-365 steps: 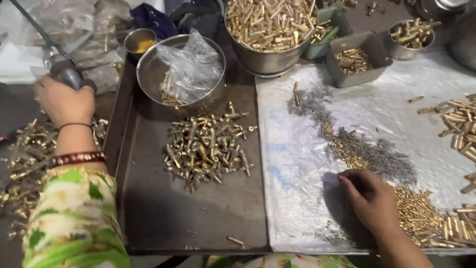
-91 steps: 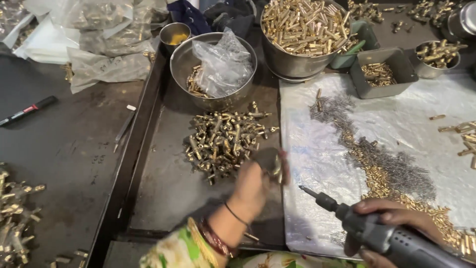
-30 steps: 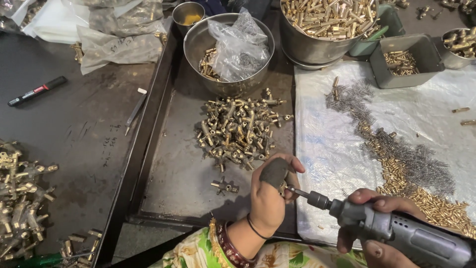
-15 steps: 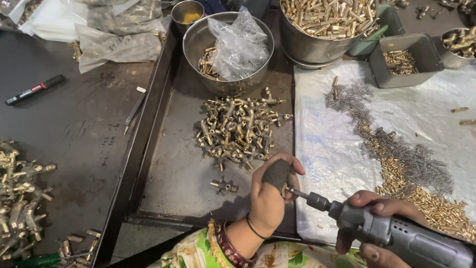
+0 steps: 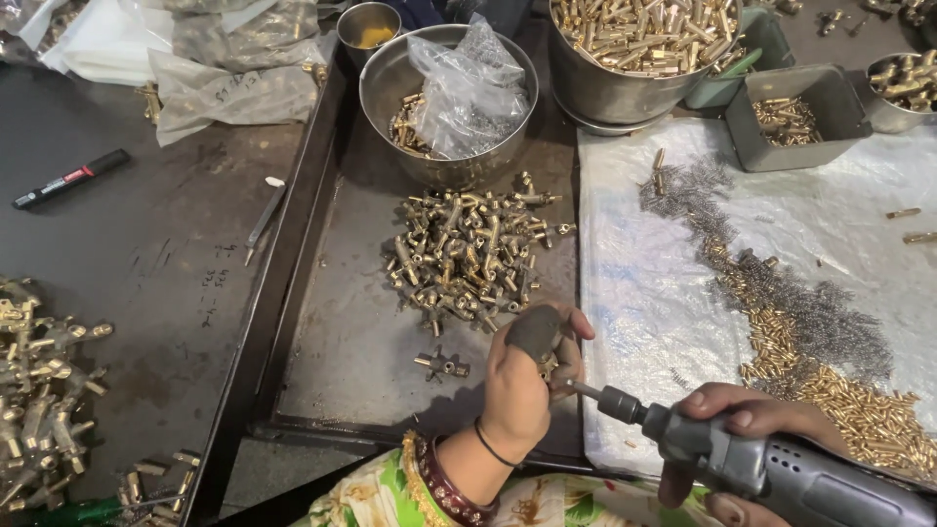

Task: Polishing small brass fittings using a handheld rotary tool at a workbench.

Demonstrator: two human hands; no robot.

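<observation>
Presently, fitting: small brass fitting (image 5: 549, 365) pinched in left hand (image 5: 522, 385) fingers, above the dark tray's (image 5: 322, 381) near edge.
Tool: right hand (image 5: 727, 429) closed around grey rotary tool (image 5: 781, 473), bit tip at fitting.
Room: bare tray floor left of hand; one stray fitting (image 5: 442, 365) there.
Heap: brass fittings pile (image 5: 473, 254) just beyond.
Packages: clear crumpled bag (image 5: 468, 83) in steel bowl (image 5: 386, 88), tray's far end.

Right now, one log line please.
left hand: holds brass fitting | right hand: grips power driver | bit at fitting | tray
</observation>
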